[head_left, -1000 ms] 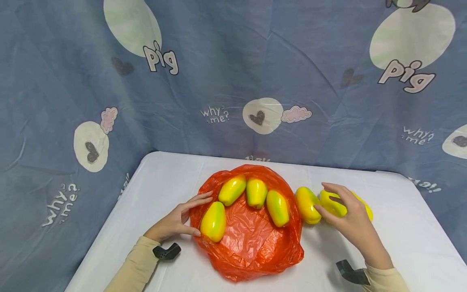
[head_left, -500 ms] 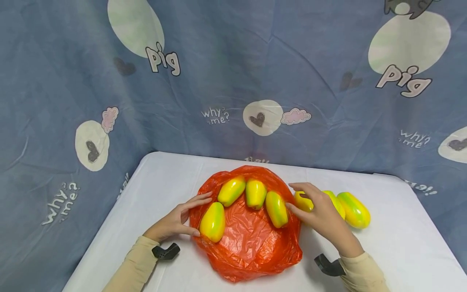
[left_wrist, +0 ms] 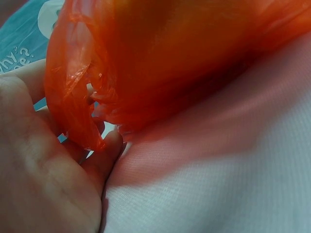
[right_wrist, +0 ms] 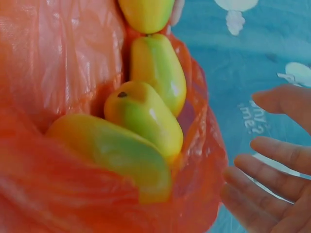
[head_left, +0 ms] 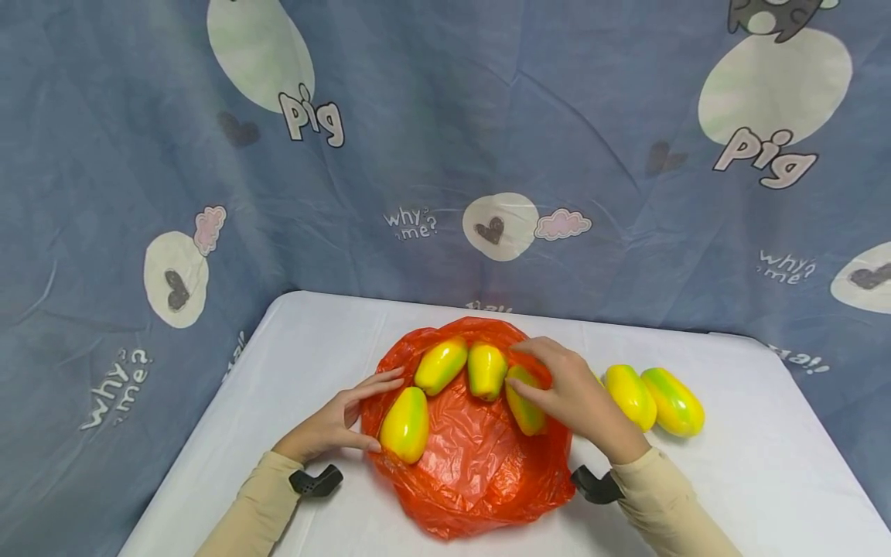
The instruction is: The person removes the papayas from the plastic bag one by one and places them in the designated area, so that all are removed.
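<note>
A red plastic bag [head_left: 480, 472] lies with its mouth wide on the table. Several glossy yellow-green papayas [head_left: 405, 425] curve along its far and left inner side. My left hand [head_left: 341, 422] rests at the bag's left rim; in the left wrist view its relaxed fingers and thumb touch the loose red film. Over the bag's right rim hovers my right hand [head_left: 578, 394], fingers spread and holding nothing. It partly covers the rightmost papaya [head_left: 527, 414] inside. The right wrist view shows the right fingers [right_wrist: 265, 177] beside the bag's edge.
Right of the bag, two papayas [head_left: 672, 401] lie side by side on the white table [head_left: 752, 464], with a third mostly hidden behind my right hand. A blue printed curtain [head_left: 418, 139] hangs behind the table and along its left side.
My right hand has moved left, from over the loose papayas to above the bag's right side, holding nothing. My left hand has stayed at the bag's rim.
</note>
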Tool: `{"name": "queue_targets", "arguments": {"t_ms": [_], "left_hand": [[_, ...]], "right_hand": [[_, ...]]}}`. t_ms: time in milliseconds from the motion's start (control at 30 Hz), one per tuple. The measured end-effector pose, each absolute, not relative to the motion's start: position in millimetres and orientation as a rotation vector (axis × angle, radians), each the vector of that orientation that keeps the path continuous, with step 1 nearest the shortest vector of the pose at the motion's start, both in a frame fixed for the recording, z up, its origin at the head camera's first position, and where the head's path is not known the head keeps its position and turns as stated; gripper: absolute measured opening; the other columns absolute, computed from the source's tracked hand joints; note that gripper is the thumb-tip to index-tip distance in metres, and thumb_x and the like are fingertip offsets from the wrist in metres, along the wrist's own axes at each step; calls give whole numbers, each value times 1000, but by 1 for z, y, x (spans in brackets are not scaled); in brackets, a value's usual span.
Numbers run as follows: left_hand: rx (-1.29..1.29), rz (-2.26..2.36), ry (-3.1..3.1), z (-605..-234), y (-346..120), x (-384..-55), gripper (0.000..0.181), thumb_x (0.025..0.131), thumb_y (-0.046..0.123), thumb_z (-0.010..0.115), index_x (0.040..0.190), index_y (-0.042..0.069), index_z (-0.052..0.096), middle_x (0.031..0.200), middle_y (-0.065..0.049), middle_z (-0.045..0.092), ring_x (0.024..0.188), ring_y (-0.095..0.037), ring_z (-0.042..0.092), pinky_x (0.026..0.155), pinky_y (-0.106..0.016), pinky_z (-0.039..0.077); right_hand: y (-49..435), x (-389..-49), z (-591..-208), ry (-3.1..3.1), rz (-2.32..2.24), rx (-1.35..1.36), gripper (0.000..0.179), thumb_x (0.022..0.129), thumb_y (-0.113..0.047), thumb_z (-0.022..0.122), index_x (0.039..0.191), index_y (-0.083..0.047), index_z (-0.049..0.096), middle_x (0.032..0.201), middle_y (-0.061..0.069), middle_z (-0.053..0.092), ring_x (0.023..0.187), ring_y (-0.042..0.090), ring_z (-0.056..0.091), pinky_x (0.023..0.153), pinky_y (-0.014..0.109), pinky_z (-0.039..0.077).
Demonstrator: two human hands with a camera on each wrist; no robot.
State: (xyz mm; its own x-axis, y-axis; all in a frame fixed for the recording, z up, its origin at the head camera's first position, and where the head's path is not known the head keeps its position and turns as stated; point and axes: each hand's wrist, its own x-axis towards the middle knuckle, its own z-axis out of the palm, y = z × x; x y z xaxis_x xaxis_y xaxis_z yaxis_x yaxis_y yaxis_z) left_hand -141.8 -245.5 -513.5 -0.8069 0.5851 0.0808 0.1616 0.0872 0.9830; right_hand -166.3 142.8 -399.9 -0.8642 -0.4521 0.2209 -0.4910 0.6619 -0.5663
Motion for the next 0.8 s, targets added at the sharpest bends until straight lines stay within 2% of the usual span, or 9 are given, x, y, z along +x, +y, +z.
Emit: {"name": "queue_targets", "arguments": {"t_ms": [300, 467, 667, 800], "left_hand": [[756, 1768, 2061, -515, -245, -143, 87, 81, 9, 85, 158, 14, 44, 172, -4, 25, 156, 4, 17, 119, -6, 20], [779, 1777, 2057, -516, -245, -142, 87, 81, 7, 85, 157, 12, 44, 172, -5, 26, 157, 2, 17, 120, -7, 20], [783, 1777, 2050, -515, -244, -142, 87, 81, 8, 85, 157, 14, 44, 173, -6, 25, 159, -2, 16, 120, -7, 19], [779, 1782, 2039, -514, -245, -143, 87, 81, 7, 85, 157, 14, 44, 173, -4, 24, 159, -1, 15, 120, -7, 19]], "right_hand": [[122, -184, -401, -2929, 909, 801, 47, 92, -31, 78, 130, -4, 69, 127, 10, 72, 117, 28, 68, 102, 49, 57], [110, -195, -406, -2975, 827, 830, 43, 93, -28, 77, 125, 0, 70, 118, 12, 74, 105, 29, 69, 94, 46, 59], [99, -202, -415, -2973, 663, 836, 34, 92, -27, 76, 113, 0, 72, 104, 10, 67, 86, 22, 60, 81, 38, 56], [93, -206, -417, -2945, 581, 826, 36, 91, -29, 77, 109, 1, 71, 99, 10, 63, 82, 22, 55, 79, 37, 54]]}}
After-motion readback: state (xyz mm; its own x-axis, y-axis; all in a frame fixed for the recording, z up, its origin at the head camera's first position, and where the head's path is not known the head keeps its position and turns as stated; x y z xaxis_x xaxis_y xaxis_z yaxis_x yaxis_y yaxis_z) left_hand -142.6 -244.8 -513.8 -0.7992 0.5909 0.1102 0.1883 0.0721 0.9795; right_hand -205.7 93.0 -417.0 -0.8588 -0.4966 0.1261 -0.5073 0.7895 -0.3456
